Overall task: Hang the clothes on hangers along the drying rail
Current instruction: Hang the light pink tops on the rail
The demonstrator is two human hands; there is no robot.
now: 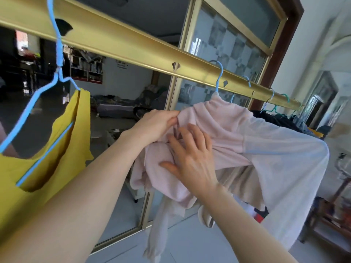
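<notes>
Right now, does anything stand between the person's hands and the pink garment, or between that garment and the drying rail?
Nothing visible does. The left hand pinches the pink garment and the right hand rests flat on it; the garment already hangs from a blue hanger hooked on the gold rail.

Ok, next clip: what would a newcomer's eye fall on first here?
First, the pale pink garment at centre, on a blue hanger hooked over the gold rail. The left hand pinches its fabric and the right hand lies flat on it. Next, the yellow top hanging close to the camera at the left.
</notes>
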